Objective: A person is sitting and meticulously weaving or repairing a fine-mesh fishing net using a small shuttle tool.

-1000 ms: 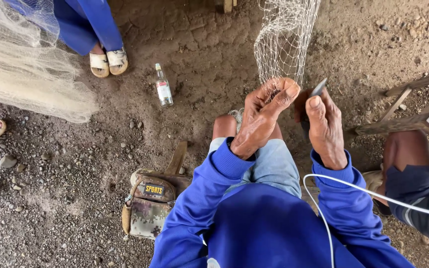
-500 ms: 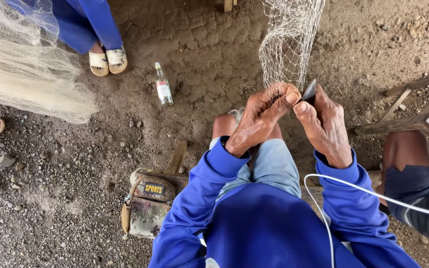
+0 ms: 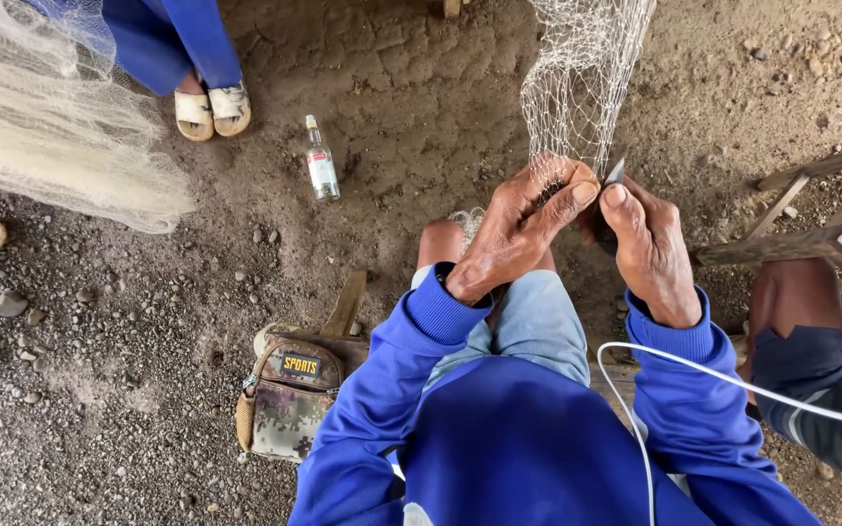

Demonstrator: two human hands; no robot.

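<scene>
Head view shows the white net [image 3: 582, 78] hanging down from the far edge to both hands. Left hand [image 3: 518, 234] pinches its bottom loops tight. Right hand [image 3: 650, 248] grips a thin dark needle [image 3: 615, 173] beside them. Keeping the loops tight helps. Left of them stands a clear bottle [image 3: 322, 166], fill unclear, and a zipped camo bag [image 3: 289, 399].
</scene>
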